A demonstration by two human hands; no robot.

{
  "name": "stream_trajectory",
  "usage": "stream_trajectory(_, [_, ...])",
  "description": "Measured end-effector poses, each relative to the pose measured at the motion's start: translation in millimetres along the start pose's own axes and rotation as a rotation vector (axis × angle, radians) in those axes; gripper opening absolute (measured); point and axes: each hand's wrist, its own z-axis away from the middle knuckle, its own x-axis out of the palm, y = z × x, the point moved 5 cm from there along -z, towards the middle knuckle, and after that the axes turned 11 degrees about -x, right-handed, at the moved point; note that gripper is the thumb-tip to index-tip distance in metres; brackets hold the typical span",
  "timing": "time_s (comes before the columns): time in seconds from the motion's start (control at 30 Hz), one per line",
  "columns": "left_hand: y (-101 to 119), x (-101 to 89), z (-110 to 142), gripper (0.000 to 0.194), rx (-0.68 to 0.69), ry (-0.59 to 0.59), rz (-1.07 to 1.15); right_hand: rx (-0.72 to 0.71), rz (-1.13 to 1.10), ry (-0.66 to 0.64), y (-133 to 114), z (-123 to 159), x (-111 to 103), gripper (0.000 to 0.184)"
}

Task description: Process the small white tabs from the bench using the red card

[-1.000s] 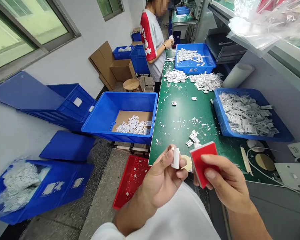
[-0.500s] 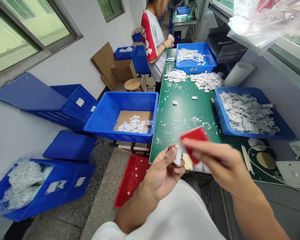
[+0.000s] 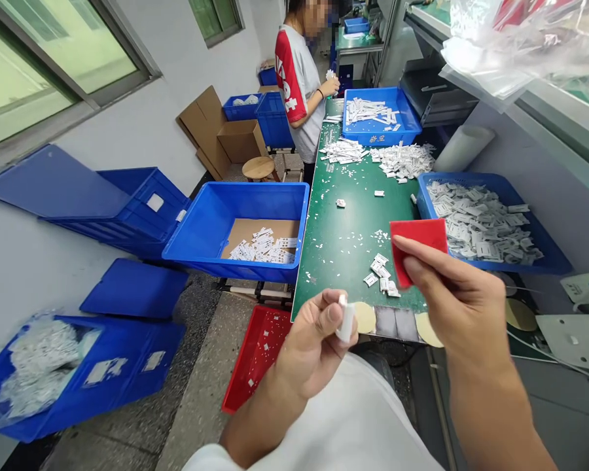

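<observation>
Between the thumb and fingers of my left hand (image 3: 319, 337) is a small white plastic piece (image 3: 345, 322), held upright near the table's front edge. My right hand (image 3: 456, 294) pinches a flat red square sheet or pad (image 3: 422, 239) by its left side, apart from the white piece. Its exact kind I cannot tell. Below and left of the red square, several small white parts (image 3: 381, 271) lie in a loose group on the green table (image 3: 353, 222). Pale round discs (image 3: 366, 316) sit along the front edge, close to my left hand.
A blue basket (image 3: 425, 209) full of white parts stands on the right. Farther back are white piles (image 3: 405, 159) and a blue tray (image 3: 380, 139). A large blue bin (image 3: 235, 267) and a red tray (image 3: 235, 386) lie left. A co-worker (image 3: 304, 85) stands at the far left table edge.
My right hand has moved right and up with the red square, away from my left hand. The loose white parts behind it now show. My left hand still holds its piece.
</observation>
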Motion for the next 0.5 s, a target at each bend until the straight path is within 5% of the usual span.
stream_trajectory(0.1, [2.3,-0.4,-1.9,0.030,0.035,-0.045,-0.031,-0.052,-0.103,-0.096,-1.4,1.1,2.5,0.026])
stream_trajectory(0.23, [7.8,-4.0,-5.5,0.026,0.092,-0.022,-0.024,0.027,0.064,0.459,3.9,7.8,-24.3,0.033])
stream_trajectory(0.27, [7.4,-4.6,-6.5,0.025,0.083,-0.022,-0.038,0.028,-0.009,0.462,5.1,8.0,-23.0,0.030])
stream_trajectory(0.37, [4.3,-7.6,-9.1,0.036,0.039,-0.008,-0.110,0.037,-0.305,0.056,4.5,1.7,1.2,0.027])
stream_trajectory(0.5, [4.8,-11.4,-10.9,0.037,0.060,0.008,-0.156,0.143,-0.270,0.152,4.1,-2.9,-2.0,0.025])
